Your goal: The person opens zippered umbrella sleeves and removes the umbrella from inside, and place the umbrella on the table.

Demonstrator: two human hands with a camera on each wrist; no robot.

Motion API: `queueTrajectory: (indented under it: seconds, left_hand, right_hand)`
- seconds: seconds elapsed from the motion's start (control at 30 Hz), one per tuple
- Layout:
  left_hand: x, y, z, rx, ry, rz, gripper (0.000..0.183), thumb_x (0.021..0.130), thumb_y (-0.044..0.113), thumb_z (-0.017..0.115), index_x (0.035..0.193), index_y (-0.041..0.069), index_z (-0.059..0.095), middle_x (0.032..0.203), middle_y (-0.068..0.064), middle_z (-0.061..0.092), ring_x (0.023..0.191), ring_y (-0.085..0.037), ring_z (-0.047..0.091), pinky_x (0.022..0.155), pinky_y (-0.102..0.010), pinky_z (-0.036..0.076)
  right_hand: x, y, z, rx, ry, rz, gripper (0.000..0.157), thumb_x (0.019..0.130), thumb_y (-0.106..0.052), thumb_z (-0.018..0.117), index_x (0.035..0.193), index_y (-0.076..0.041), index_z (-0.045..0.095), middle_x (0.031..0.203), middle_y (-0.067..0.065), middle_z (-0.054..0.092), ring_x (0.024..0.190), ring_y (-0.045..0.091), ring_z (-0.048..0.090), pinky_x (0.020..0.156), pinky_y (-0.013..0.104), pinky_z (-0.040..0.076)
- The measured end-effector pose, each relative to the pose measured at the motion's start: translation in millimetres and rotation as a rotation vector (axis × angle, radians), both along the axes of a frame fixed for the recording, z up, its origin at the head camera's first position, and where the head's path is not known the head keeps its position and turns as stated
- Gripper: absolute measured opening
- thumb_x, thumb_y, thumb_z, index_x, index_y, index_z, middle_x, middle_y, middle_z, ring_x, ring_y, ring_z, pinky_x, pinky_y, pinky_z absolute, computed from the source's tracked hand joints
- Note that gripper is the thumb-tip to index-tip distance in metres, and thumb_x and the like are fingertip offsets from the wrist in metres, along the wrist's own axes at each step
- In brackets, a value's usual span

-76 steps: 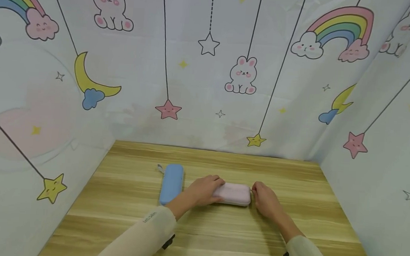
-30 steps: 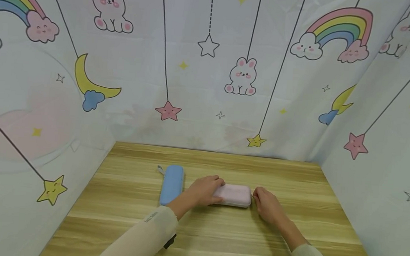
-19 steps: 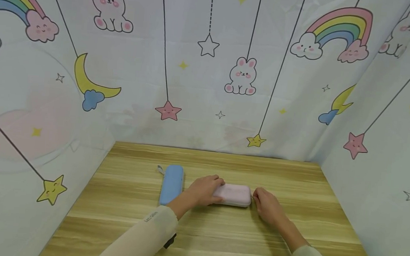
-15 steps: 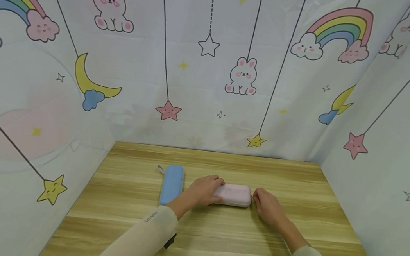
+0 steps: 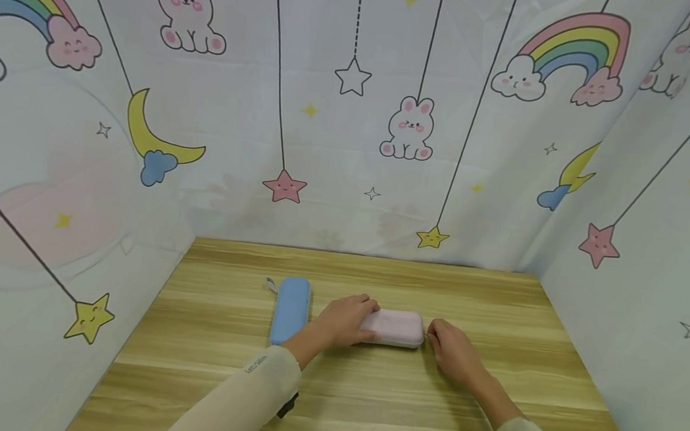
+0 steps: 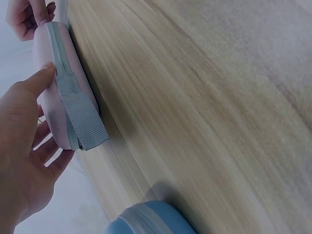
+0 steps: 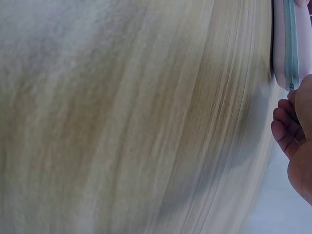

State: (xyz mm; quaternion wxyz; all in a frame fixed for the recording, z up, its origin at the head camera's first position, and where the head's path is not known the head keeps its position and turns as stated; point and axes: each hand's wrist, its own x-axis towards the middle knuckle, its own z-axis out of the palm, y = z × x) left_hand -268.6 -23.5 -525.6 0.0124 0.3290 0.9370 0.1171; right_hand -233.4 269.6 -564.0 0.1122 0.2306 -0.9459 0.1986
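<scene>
A pale pink zip case [image 5: 396, 328] lies lengthwise on the wooden table, with a grey zip band along its side. My left hand [image 5: 346, 320] grips its left end, thumb on the near side and fingers over the far side. A ribbed grey strap [image 6: 84, 113] hangs from that end in the left wrist view. At the case's right end my right hand [image 5: 454, 351] has curled fingers and pinches the small zip pull [image 7: 292, 87], which the fingertips mostly hide. The zip looks closed along the visible side. A blue zip case [image 5: 290, 311] lies beyond the left forearm.
The blue case has a grey loop [image 5: 271, 284] at its far left corner. White curtains [image 5: 349, 143] printed with rabbits, stars and rainbows stand behind and on both sides of the wooden table [image 5: 357, 401].
My right hand has shifted slightly towards me and to the right at the case's end since the oldest frame. The left hand and both cases stay about where they were.
</scene>
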Motion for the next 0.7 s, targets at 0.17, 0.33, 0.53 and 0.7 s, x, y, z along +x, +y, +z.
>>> queueTrajectory:
  seconds: [0.17,0.33,0.53,0.7]
  left_hand:
    - [-0.7,0.1,-1.0,-0.003,-0.003,0.004,0.059,0.09,0.059,0.063,0.136,0.022,0.057,0.129,0.003,0.058,0.113,-0.016,0.06,0.09,-0.037,0.052]
    - [-1.9,-0.2,-3.2,0.002,0.0,0.005,0.059,0.09,0.06,0.063,0.135,0.023,0.058,0.128,0.003,0.059,0.113,-0.016,0.06,0.09,-0.037,0.052]
    - [-2.6,-0.3,-4.6,0.005,-0.004,0.006,0.059,0.09,0.06,0.063,0.135,0.023,0.058,0.128,0.004,0.058,0.113,-0.015,0.06,0.09,-0.037,0.052]
    - [-2.2,-0.1,-3.3,0.002,-0.007,0.007,0.059,0.09,0.06,0.063,0.135,0.023,0.057,0.128,0.004,0.058,0.113,-0.016,0.06,0.089,-0.038,0.053]
  right_hand:
    - [0.2,0.6,-1.1,0.005,0.004,0.007,0.015,0.093,0.001,0.065,0.089,-0.012,0.057,0.08,-0.008,0.051,0.069,0.007,0.047,0.061,0.027,0.044]
    - [2.2,0.3,-0.3,0.0,-0.01,0.005,0.013,0.094,0.0,0.064,0.09,-0.011,0.058,0.08,-0.008,0.052,0.069,0.006,0.047,0.061,0.027,0.045]
    - [5.2,0.7,-0.5,0.003,-0.02,0.007,0.012,0.095,-0.002,0.064,0.09,-0.012,0.058,0.08,-0.009,0.052,0.067,0.005,0.046,0.06,0.025,0.044]
    - [7.6,0.6,0.5,0.003,-0.02,0.008,0.014,0.094,-0.001,0.064,0.09,-0.013,0.058,0.079,-0.01,0.051,0.067,0.006,0.046,0.06,0.026,0.044]
